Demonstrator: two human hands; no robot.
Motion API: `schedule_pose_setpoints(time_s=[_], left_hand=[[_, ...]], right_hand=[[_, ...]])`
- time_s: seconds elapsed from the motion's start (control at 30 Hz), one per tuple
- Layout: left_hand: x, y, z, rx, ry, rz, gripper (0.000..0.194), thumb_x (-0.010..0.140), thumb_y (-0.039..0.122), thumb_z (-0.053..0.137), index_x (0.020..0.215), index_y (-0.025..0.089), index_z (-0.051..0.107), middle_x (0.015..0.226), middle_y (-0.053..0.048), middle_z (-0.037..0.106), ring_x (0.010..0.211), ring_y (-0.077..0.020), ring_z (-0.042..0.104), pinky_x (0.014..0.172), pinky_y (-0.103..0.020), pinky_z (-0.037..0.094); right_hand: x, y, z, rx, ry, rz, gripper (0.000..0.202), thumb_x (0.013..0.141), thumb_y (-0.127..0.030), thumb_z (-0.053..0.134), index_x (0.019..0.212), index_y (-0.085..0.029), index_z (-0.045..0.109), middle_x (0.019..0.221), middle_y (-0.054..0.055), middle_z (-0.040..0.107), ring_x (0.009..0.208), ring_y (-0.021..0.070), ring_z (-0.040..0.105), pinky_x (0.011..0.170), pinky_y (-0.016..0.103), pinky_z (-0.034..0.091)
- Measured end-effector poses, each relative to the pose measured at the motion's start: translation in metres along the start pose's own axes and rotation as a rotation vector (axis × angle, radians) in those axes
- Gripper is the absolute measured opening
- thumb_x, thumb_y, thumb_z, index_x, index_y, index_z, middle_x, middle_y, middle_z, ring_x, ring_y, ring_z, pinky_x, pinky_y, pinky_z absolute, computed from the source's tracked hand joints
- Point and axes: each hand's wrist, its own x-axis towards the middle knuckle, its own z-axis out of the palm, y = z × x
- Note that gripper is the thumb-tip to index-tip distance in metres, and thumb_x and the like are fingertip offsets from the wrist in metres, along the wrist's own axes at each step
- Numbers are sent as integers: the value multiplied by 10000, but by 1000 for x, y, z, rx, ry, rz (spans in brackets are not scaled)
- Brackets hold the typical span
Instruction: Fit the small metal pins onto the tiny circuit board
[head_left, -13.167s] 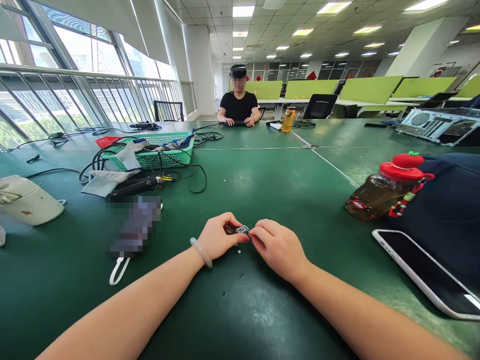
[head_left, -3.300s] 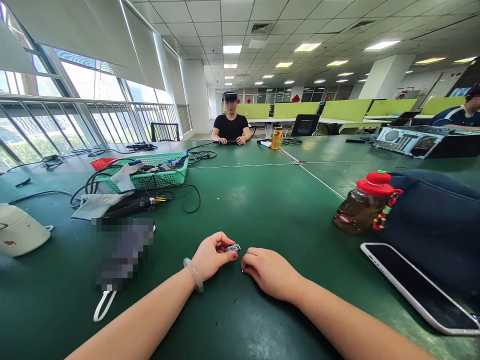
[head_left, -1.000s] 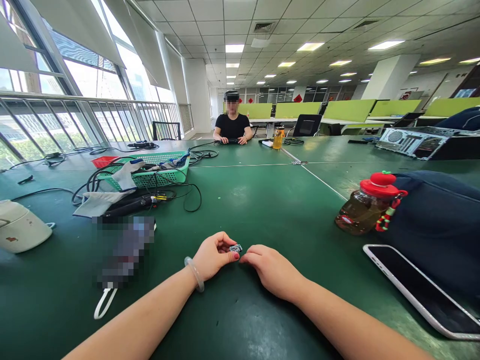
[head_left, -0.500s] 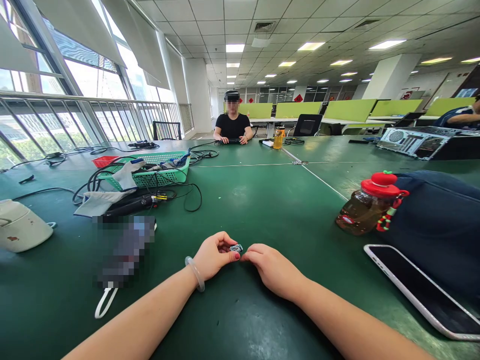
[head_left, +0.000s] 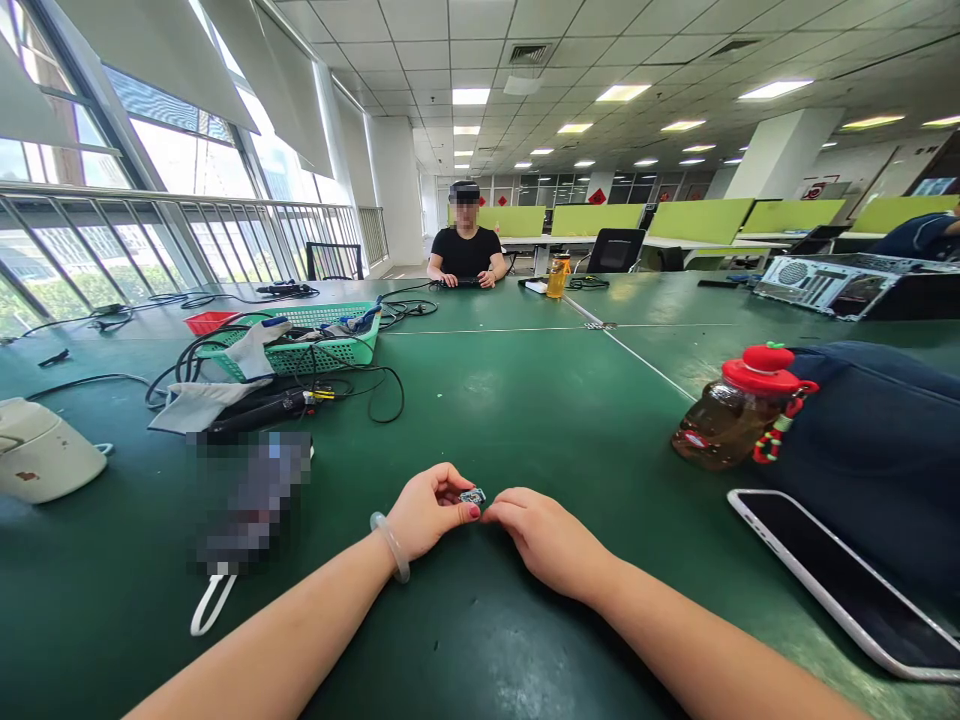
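Between the thumb and fingers of my left hand [head_left: 430,512] is a small bluish piece with silvery detail [head_left: 472,496]; it looks like a tiny electronic part, but its exact kind is too small to tell. A pale translucent bangle [head_left: 391,548] circles my left wrist. Just to the right of the piece, my right hand [head_left: 551,540] is closed, thumb against curled fingers, its tips close to the left thumb. Whatever those right fingers may hold is hidden. Both hands are low over the green tabletop [head_left: 480,430].
To the left are a green basket [head_left: 330,355] with cables and gloves, a blurred-out phone-like object [head_left: 255,505] and a cream container [head_left: 45,450]. To the right lie a red-lidded bottle [head_left: 724,415], a dark bag [head_left: 877,450] and a tablet [head_left: 847,580]. A person [head_left: 465,250] sits opposite.
My hands and the small piece have stayed in place. At the far right edge, another person's arm has shifted.
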Motion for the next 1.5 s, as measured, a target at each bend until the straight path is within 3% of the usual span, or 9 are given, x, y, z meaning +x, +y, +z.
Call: schedule_pose_setpoints(time_s=[0.2,0.43,0.7,1.07,1.5], left_hand=[[-1,1,0,7,1,-6,301,566,243,745,733,144,516,762,-35,640,672,-121,571,658,-271,444],[0,-1,1,39,4,-11,289,571,223,736,745,144,519,775,-41,647,676,-126,573,664,-280,446],[0,1,1,37,-8,-8,298,570,243,739,738,143,514,790,-46,641,677,-123,563,668,-280,440],[1,-3,-1,43,-29,16,330,592,286,744,806,132,546,812,-55,644,711,-131,577,699,-294,454],[0,0,1,109,4,5,305,586,257,737,804,129,566,677,2,587,581,-85,486,575,-232,398]], right_hand=[[-2,-1,-1,31,-17,-49,288,852,-97,405,957,-224,641,874,25,635,833,133,543,777,252,432],[-3,-14,-2,234,-192,-93,286,842,-102,445,1004,-239,637,841,-9,676,811,117,565,743,216,433],[-1,-6,3,159,-113,10,234,805,-109,498,921,-235,658,806,9,640,792,128,551,731,234,425],[0,-9,3,234,-89,179,123,764,-137,573,816,-217,650,754,5,577,739,116,532,683,223,421],[0,-2,1,1,-51,56,150,838,-199,512,749,-199,634,768,11,592,785,133,515,700,242,405]])
